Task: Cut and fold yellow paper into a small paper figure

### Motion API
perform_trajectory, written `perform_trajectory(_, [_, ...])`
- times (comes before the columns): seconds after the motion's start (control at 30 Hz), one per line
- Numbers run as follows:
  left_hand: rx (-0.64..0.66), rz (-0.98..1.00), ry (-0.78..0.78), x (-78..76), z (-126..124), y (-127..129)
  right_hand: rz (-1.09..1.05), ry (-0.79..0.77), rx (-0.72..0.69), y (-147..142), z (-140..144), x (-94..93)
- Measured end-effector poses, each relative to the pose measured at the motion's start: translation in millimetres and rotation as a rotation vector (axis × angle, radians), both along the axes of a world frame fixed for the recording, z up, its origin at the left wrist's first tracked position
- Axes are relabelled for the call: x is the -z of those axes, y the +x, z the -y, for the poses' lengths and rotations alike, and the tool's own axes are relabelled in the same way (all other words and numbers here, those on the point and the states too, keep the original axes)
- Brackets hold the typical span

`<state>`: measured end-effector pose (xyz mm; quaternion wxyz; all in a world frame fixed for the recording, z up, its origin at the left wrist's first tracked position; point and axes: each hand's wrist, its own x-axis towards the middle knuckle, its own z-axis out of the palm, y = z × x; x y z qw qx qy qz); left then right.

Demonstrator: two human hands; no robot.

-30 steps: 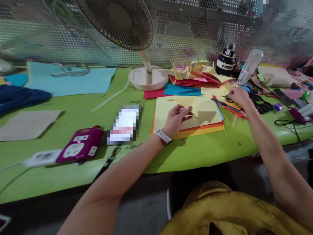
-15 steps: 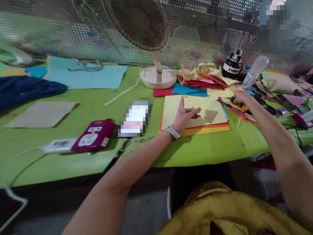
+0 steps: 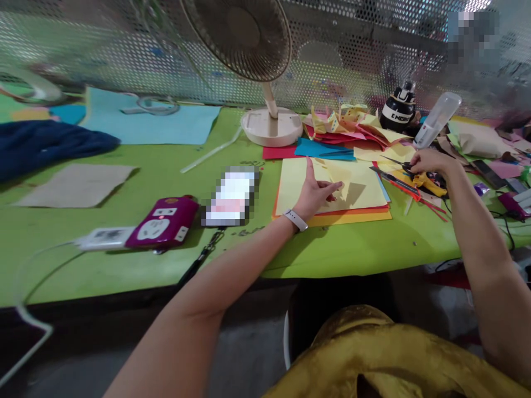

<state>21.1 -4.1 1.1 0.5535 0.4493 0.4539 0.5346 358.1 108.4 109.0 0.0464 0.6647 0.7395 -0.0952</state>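
Paper under my left hand, tool under my right.
I press my spread left hand point(image 3: 316, 190) flat on the light, floppy yellow sheet point(image 3: 365, 185), best lifted by an edge; at three o'clock my right hand point(image 3: 429, 161) curls around the yellow-handled cutter point(image 3: 427, 181).

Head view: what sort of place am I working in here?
Probably a paper-craft workbench. A green table holds a stack of coloured paper sheets, folded paper scraps and scissors, with a desk fan before a perforated metal screen.
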Motion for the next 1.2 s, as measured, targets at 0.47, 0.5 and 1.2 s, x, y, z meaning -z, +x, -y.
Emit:
perform_trajectory(0.47, [-0.005, -0.045, 0.063, -1.9, 3, -2, -1.512, -0.238, 0.295, -102, 59, 66.7])
perform_trajectory(0.5, [-0.003, -0.042, 0.064, -2.9, 4, -2, -1.57, -0.253, 0.315, -111, 62, 70.6])
perform_trajectory(1.2, [0.198, -0.113, 0.075, -1.0, 5, 1, -1.732, -0.142, -0.06, -142, 93, 94.2])
